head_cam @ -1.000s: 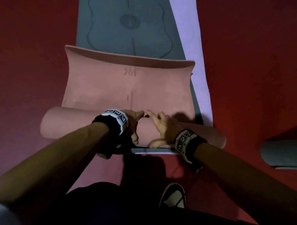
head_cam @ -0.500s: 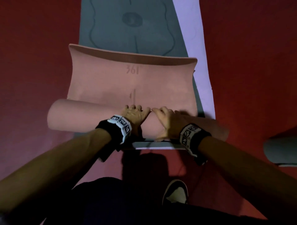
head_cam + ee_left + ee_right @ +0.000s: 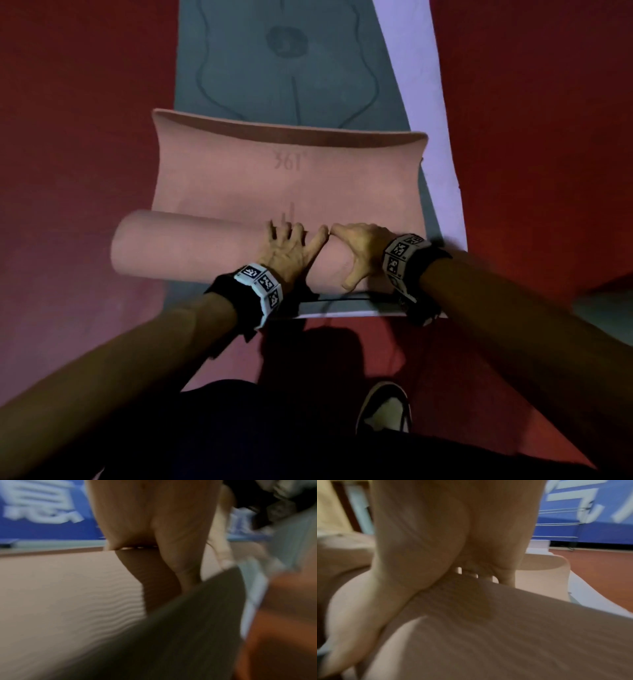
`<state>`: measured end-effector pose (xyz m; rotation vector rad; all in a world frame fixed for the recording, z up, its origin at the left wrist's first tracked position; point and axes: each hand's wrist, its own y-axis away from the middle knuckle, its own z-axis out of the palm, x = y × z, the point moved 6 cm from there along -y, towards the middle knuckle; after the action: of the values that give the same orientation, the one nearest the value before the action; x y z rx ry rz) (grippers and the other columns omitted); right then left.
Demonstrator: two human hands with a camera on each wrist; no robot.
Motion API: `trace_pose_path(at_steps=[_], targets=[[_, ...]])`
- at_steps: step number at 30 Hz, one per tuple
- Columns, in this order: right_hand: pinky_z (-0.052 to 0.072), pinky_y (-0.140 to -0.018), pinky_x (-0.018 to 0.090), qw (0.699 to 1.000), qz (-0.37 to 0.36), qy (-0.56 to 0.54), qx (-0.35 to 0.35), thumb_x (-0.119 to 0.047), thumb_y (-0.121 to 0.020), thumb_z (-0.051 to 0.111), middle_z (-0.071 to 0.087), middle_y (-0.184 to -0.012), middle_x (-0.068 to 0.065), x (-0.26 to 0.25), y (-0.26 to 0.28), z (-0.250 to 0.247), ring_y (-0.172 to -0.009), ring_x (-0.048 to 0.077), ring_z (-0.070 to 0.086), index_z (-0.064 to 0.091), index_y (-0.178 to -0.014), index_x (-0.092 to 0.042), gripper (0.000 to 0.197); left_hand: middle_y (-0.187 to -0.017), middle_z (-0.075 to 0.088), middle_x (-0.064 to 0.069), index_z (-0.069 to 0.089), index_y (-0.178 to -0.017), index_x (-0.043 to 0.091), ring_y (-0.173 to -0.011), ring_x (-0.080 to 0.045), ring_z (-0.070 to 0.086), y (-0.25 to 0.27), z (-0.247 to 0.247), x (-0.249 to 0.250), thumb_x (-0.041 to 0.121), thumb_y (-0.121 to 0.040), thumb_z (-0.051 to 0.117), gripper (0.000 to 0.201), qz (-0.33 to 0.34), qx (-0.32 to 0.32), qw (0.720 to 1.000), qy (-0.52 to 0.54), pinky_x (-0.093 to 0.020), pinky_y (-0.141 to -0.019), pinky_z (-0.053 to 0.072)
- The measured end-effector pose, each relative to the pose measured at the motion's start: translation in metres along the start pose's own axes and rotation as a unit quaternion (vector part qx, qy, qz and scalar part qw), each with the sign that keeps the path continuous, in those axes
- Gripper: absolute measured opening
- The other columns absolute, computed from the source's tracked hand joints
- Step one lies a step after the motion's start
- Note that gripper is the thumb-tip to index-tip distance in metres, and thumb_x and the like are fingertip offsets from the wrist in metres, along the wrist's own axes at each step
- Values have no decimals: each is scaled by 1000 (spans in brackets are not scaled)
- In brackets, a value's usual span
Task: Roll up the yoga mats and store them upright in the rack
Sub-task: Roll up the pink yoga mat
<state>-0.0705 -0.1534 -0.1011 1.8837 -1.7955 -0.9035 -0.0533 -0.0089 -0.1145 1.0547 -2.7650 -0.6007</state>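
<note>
Left hand point(image 3: 289, 250) and right hand point(image 3: 359, 248) (apparently flat) atop half-rolled pink mat point(image 3: 205, 250).

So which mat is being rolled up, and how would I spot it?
Start from the red floor, where three mats lie stacked. The pink mat is on top, over a grey mat and a lilac mat. Only it is half rolled, with "361" printed on it, and the left hand and right hand press on its roll.
</note>
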Motion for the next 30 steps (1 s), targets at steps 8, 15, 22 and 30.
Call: trace_pose_path(at_steps=[8,15,22,30], targets=[[50,-96,44,997,-4,-70,22,-61,-51,89,57,-129,9,2,7,20,-114,31,58,34,-144,-23,115,-119,51,-10,24,-136,31,-111,-35,53,-12,-12,-10,63,-47,83,111,61,-63,994,62,-52,-95,41],[49,-92,49,991,-7,40,125,-69,-56,84,51,-128,9,-4,12,26,-112,35,56,23,-155,-20,126,-120,51,-9,19,-139,32,-114,-36,51,-21,-15,-20,68,-45,81,118,65,-69,993,66,-54,-101,37],[51,-92,42,993,-1,-113,34,-58,-47,92,61,-116,0,10,-7,-3,-106,26,59,39,-136,-29,108,-135,41,-14,6,-150,30,-125,-36,41,-24,-11,-16,70,-52,78,128,21,-17,1000,9,-58,-110,25],[47,-95,49,987,-3,70,147,-73,-51,81,48,-129,8,-2,3,9,-115,33,52,24,-152,-14,130,-111,55,-8,27,-134,38,-99,-34,58,-38,-35,-26,70,-42,79,110,55,-39,996,65,-46,-89,42]])
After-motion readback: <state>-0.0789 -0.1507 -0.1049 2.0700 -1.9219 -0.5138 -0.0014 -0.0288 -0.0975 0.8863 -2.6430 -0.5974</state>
